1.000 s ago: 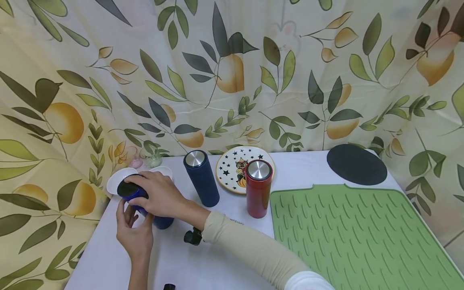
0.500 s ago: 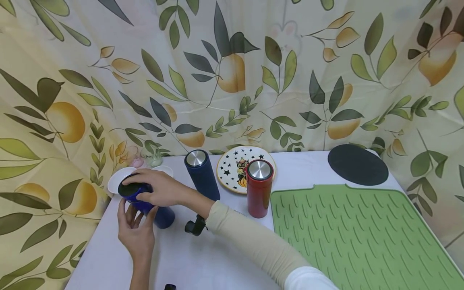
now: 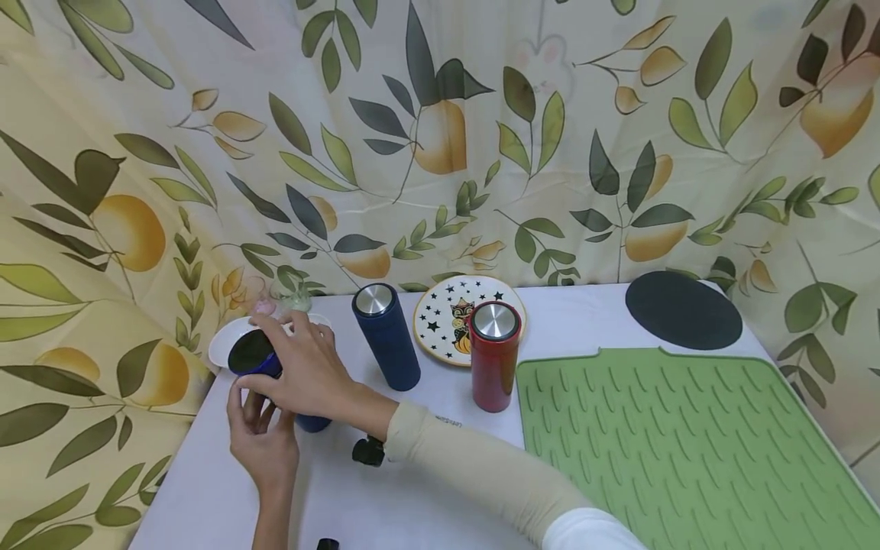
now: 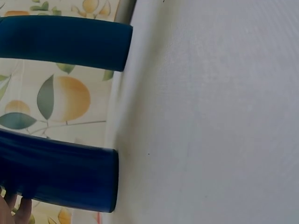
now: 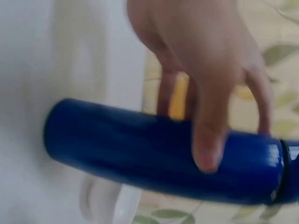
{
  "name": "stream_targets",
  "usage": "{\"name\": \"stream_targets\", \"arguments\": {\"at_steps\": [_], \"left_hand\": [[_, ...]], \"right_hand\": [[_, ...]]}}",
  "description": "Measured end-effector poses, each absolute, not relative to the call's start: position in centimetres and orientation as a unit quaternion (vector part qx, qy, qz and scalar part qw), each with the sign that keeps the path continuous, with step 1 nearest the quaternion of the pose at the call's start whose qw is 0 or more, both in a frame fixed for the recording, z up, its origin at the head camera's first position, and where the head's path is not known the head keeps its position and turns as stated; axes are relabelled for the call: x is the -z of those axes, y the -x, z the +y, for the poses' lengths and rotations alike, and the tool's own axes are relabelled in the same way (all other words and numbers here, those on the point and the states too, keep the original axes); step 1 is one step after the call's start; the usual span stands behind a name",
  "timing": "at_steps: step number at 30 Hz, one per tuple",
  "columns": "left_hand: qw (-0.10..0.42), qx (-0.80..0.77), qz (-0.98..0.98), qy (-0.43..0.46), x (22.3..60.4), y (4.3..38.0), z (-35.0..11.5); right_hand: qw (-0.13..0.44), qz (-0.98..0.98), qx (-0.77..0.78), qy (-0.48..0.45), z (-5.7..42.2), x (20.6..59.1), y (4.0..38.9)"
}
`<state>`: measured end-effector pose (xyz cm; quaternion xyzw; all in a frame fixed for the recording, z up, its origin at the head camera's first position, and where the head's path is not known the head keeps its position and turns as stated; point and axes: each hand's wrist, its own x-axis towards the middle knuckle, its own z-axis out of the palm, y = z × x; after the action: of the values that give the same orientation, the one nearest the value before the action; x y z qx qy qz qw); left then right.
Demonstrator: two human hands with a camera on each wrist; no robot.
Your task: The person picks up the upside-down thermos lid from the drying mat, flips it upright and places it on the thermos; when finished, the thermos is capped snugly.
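A blue thermos bottle with a dark-topped lid leans toward the left in the head view, its base at the white table. My left hand grips its body from the near side. Over the lid, my right hand holds the rim, with the thumb in front and the fingers round the far right side. In the right wrist view, the left hand has thumb and fingers round the bottle body, and a dark seam shows below the lid. The left wrist view shows the same bottle and a few fingertips.
A navy bottle and a red bottle, both with steel tops, stand right of the hands. Behind them lies a patterned plate. White bowls sit behind the blue bottle. A green mat and black disc lie right.
My right hand's fingers have turned round the lid, from lying across its top to its far right side. The left hand keeps its grip on the bottle with little movement.
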<state>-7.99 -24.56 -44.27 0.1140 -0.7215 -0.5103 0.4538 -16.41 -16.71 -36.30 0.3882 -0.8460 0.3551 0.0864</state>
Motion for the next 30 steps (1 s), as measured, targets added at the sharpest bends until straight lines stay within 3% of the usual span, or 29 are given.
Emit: {"name": "stream_targets", "arguments": {"at_steps": [5, 11, 14, 21, 23, 26, 30], "left_hand": [[0.454, 0.525, -0.710, -0.118, 44.1, 7.9, -24.6], [0.446, 0.530, -0.712, -0.120, 44.4, 7.9, -24.5], [0.445, 0.527, -0.714, -0.120, 44.3, 8.0, -24.4], [0.451, 0.506, -0.726, -0.114, 44.4, 8.0, -24.4], [0.452, 0.510, -0.724, -0.109, 44.7, 8.1, -24.6], [0.449, 0.514, -0.722, -0.110, 45.4, 8.2, -24.9], [0.447, 0.512, -0.723, -0.124, 46.1, 8.6, -25.4]], "right_hand": [[-0.020, -0.780, -0.429, -0.456, -15.9, 35.4, 18.2], [-0.124, -0.742, -0.388, -0.533, -15.5, 34.6, 19.6], [-0.097, -0.773, -0.344, -0.524, -15.5, 34.5, 19.3], [0.148, -0.872, -0.215, -0.414, -16.8, 35.4, 16.3], [0.182, -0.883, -0.198, -0.386, -17.1, 35.6, 15.4], [0.157, -0.894, -0.206, -0.366, -16.9, 35.4, 15.0], [0.038, -0.872, -0.293, -0.390, -16.2, 34.5, 16.1]]}}
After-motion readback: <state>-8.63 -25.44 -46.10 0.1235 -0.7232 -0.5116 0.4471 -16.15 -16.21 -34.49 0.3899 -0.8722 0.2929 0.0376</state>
